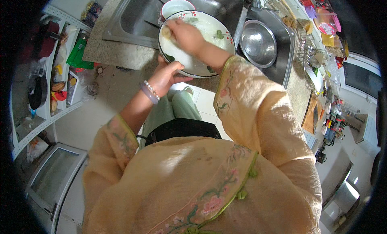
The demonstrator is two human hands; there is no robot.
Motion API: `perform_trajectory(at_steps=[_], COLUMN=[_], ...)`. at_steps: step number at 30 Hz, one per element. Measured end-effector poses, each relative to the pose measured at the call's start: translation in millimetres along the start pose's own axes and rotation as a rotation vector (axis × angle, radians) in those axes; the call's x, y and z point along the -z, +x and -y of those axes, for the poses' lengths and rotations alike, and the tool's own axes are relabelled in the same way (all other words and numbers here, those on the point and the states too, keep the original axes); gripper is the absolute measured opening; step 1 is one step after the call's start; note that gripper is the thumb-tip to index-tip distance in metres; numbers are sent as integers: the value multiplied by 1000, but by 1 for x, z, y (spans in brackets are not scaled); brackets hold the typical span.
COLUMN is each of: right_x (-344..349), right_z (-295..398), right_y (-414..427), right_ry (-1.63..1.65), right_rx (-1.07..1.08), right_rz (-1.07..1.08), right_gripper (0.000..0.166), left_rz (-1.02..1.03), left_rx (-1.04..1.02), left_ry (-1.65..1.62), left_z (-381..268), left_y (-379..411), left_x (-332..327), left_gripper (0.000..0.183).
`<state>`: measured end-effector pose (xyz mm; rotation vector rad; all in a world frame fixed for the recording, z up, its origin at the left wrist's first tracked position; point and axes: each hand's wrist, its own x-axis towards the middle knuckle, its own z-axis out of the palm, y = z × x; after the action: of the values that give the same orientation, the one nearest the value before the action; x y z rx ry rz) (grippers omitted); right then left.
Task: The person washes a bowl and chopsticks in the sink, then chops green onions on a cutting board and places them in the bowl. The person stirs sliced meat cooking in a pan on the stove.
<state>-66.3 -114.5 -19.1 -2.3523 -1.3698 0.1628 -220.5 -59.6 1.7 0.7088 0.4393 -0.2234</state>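
Note:
A large white plate (201,63) with a dark rim and painted leaves and red berries is tilted over the front edge of the sink. My left hand (166,75) grips its near left rim, thumb on top and fingers beneath. Against the plate's inner left side, my right hand (187,36) presses a small yellowish scrubbing pad (166,32); motion blur hides its exact kind. The plate's surface looks wet. Just behind it, a white bowl with a red rim (178,7) sits in the left sink basin (133,25), partly covered by the plate.
A steel bowl (259,43) rests in the right basin (279,64). Dark thin sticks (151,24) lie in the left basin. A wire rack (302,46) and a wooden cutting board (311,113) stand along the right counter. Loaded shelves (65,61) are at left.

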Motion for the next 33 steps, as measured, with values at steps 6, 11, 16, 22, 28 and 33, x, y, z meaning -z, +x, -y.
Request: perform_trajectory(at_steps=[6, 11, 16, 22, 28, 33], right_x=[34, 63, 89, 51, -18, -4], right_z=[-44, -72, -57, 9, 17, 29], right_y=[-2, -33, -66, -44, 1, -24], right_ry=[-461, -671, -194, 679, 786, 924], right_rx=[144, 200, 181, 112, -269, -233], right_rz=[143, 469, 856, 655, -201, 68], right_gripper=[28, 24, 21, 25, 29, 27], left_rz=[-5, -68, -83, -88, 42, 41], left_rx=[-69, -102, -116, -23, -27, -75], left_ry=[-85, -213, -239, -51, -56, -55], left_z=[2, 5, 2, 5, -2, 1], left_y=[4, 6, 3, 6, 5, 8], left_x=[-8, -14, -26, -11, -8, 0], left_gripper=[41, 44, 47, 67, 68, 72])
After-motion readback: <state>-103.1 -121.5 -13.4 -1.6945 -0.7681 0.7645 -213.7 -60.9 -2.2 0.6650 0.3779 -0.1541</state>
